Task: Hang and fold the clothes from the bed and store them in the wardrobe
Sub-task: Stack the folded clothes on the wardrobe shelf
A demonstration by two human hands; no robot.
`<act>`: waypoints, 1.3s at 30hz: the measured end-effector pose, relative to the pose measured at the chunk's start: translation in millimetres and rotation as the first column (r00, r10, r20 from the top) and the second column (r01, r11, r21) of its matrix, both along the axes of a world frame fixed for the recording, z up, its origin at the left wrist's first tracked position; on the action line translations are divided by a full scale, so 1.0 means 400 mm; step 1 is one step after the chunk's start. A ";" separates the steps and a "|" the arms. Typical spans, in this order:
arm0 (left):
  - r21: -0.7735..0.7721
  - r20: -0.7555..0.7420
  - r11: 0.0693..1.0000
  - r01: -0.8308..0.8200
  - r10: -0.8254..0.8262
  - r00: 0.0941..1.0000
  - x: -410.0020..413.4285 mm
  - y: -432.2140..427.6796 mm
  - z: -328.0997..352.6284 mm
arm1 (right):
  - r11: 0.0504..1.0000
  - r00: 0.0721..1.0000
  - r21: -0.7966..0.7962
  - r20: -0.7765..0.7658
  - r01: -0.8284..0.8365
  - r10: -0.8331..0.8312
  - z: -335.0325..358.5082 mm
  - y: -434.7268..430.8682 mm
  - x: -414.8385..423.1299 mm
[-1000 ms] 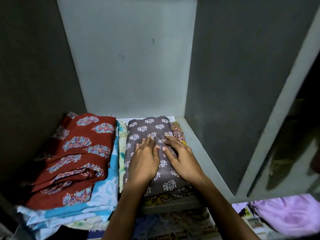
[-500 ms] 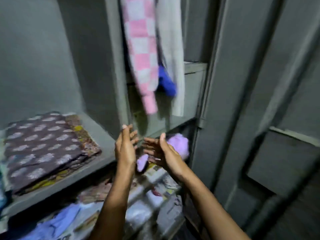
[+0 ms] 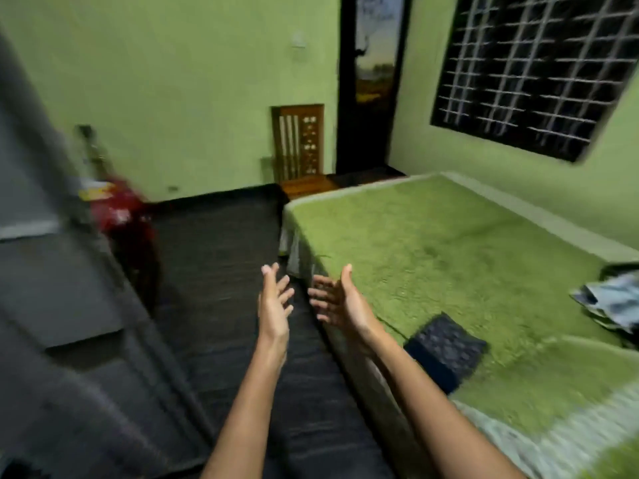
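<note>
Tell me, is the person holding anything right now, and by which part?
Nothing is held. The left hand and the right hand are open and empty, raised beside the bed. The dark folded cloth lies on it untouched.

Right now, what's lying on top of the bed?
On the green bed cover lie a folded dark patterned cloth near the edge and a crumpled pale garment at the right, partly cut off by the frame. Whatever is under them is hidden.
</note>
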State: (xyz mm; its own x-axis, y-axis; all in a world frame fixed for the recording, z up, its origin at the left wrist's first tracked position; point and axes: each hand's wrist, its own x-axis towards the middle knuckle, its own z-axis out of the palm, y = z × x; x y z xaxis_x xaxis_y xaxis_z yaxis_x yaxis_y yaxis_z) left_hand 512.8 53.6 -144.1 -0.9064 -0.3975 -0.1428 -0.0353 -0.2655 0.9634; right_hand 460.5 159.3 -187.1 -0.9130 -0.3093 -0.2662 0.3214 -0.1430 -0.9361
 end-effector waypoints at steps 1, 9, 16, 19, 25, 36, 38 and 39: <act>0.002 0.027 0.995 0.101 -0.101 0.994 -0.044 0.086 -0.025 | 0.995 0.995 -0.012 0.019 0.098 -0.098 -0.020 0.096 -0.017; 0.018 0.171 0.841 0.541 -0.536 0.827 -0.312 0.532 -0.229 | 0.824 0.815 -0.062 0.201 0.564 -0.543 -0.228 0.588 -0.110; 0.036 0.367 0.706 0.708 -0.668 0.647 -0.589 0.736 -0.477 | 0.627 0.566 0.112 0.333 0.771 -0.754 -0.451 0.745 -0.263; 0.011 0.467 0.651 0.759 -0.674 0.572 -0.686 0.781 -0.570 | 0.562 0.456 0.229 0.386 0.795 -0.802 -0.526 0.778 -0.325; -0.133 0.615 0.526 0.840 -0.621 0.486 -0.830 0.829 -0.743 | 0.533 0.342 0.344 0.482 0.773 -0.807 -0.694 0.818 -0.421; -0.202 0.809 0.214 0.956 -0.514 0.286 -0.920 0.870 -1.058 | 0.504 0.188 0.519 0.545 0.690 -0.817 -0.960 0.857 -0.520; -0.180 0.830 0.216 0.960 -0.491 0.266 -0.927 0.870 -1.090 | 0.525 0.199 0.561 0.539 0.640 -0.819 -0.983 0.859 -0.524; -0.161 0.835 0.224 0.961 -0.488 0.254 -0.932 0.871 -1.098 | 0.527 0.196 0.580 0.536 0.621 -0.821 -1.000 0.861 -0.527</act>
State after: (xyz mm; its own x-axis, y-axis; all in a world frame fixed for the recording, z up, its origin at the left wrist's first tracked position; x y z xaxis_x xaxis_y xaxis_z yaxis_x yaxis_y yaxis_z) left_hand 139.9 402.1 -583.3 -0.5964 0.2329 -0.7682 -0.3687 0.7706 0.5199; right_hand 249.9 503.7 -587.3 -0.1688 0.5281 -0.8322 0.6848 -0.5445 -0.4844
